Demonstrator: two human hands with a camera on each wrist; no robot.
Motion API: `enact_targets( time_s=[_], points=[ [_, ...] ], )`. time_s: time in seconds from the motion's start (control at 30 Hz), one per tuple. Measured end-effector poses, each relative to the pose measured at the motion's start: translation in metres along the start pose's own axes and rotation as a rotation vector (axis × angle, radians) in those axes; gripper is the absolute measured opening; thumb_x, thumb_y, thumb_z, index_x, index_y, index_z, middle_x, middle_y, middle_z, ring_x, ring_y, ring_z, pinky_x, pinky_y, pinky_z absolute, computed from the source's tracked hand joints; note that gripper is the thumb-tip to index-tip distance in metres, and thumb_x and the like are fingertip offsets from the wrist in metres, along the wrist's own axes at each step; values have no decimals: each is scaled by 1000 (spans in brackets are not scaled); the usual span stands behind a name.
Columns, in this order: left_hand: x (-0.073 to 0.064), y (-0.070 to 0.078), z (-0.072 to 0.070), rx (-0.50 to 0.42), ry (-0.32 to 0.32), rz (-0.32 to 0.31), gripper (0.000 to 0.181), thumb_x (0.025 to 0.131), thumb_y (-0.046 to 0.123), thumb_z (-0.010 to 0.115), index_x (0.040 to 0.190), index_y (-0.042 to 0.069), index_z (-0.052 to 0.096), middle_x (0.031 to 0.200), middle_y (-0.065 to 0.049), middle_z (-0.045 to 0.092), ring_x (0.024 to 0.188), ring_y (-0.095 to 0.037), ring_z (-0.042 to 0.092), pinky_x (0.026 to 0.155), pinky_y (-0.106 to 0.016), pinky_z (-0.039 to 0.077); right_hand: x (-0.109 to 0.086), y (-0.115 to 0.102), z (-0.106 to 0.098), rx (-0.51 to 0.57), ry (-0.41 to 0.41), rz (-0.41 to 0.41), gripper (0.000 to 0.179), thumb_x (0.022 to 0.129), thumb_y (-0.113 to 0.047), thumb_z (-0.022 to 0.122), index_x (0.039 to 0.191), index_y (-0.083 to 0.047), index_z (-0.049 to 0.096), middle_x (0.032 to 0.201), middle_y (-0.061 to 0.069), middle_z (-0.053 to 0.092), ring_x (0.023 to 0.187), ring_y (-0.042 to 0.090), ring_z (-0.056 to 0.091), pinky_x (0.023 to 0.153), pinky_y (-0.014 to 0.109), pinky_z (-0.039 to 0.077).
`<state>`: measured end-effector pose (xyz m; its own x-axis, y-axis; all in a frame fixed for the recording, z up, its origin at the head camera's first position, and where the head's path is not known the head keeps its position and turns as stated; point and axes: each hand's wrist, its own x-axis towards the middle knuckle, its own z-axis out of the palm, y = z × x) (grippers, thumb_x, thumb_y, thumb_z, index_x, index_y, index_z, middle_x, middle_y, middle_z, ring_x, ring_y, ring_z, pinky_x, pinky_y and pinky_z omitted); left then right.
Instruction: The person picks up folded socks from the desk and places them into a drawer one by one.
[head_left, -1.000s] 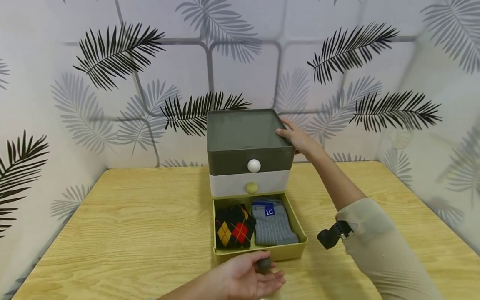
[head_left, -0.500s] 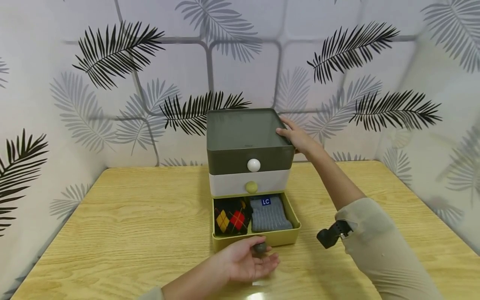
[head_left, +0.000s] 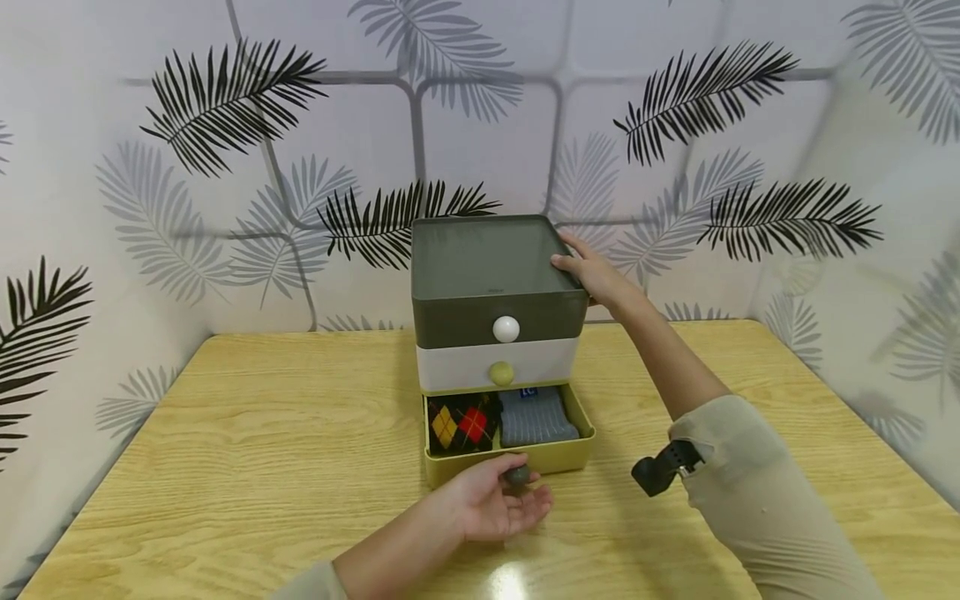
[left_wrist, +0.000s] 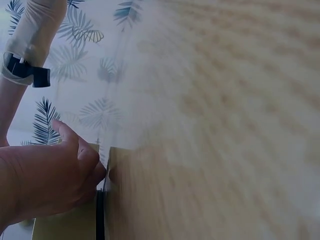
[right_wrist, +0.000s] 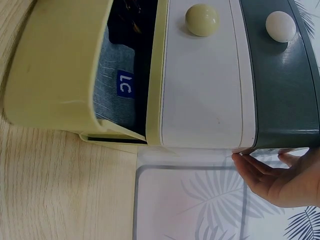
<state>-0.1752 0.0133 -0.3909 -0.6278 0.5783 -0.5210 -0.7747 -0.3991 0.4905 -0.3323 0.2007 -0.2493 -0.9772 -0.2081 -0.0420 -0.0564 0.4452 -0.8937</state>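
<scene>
A small drawer unit (head_left: pixel 497 367) stands on the table, with a dark top section, a white drawer and a yellow-green bottom drawer (head_left: pixel 551 456) pulled partly out. Inside that drawer lie folded argyle socks (head_left: pixel 465 421) and folded grey-blue ribbed socks (head_left: pixel 538 418) with a blue "LC" label. My left hand (head_left: pixel 495 500) pinches the drawer's dark round knob (head_left: pixel 517 475) between thumb and index finger; the other fingers lie loosely below. My right hand (head_left: pixel 596 271) grips the unit's top right edge, its thumb over the rim and fingers against the side (right_wrist: pixel 272 182).
A white knob (head_left: pixel 506 329) and a yellow-green knob (head_left: pixel 501 372) stick out from the upper drawers. The wooden table (head_left: pixel 285 433) extends to both sides. Behind it stands a leaf-patterned backdrop (head_left: pixel 480 125). A black device (head_left: pixel 663 468) is strapped at the right wrist.
My left hand has pushed the bottom drawer inward by its knob, so less of the socks shows. My right hand has stayed on the unit's top edge.
</scene>
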Motion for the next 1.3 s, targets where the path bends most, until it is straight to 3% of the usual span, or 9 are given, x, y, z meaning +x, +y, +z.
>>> enact_targets(
  time_s=[0.3,0.7,1.3],
  points=[
    [8,10,-3,4,17,38,24,97,24,46,92,0,50,99,-17,51,84,-22,55,78,-26,49,2,1,0,17,-1,2,61,99,-28,38,150,-20,5,146,21,19,119,40,38,90,52,35],
    [14,16,-3,-13,28,36,26,96,23,47,85,1,53,97,-16,52,82,-20,55,76,-25,49,1,0,1,46,10,4,60,99,-26,38,150,-20,6,145,21,21,115,39,42,85,47,39],
    [28,35,-5,-83,87,66,25,96,21,47,93,-3,51,101,-15,48,82,-19,54,73,-26,50,1,1,-1,27,12,11,59,99,-27,37,150,-21,7,146,19,20,116,38,41,86,47,39]
  ],
)
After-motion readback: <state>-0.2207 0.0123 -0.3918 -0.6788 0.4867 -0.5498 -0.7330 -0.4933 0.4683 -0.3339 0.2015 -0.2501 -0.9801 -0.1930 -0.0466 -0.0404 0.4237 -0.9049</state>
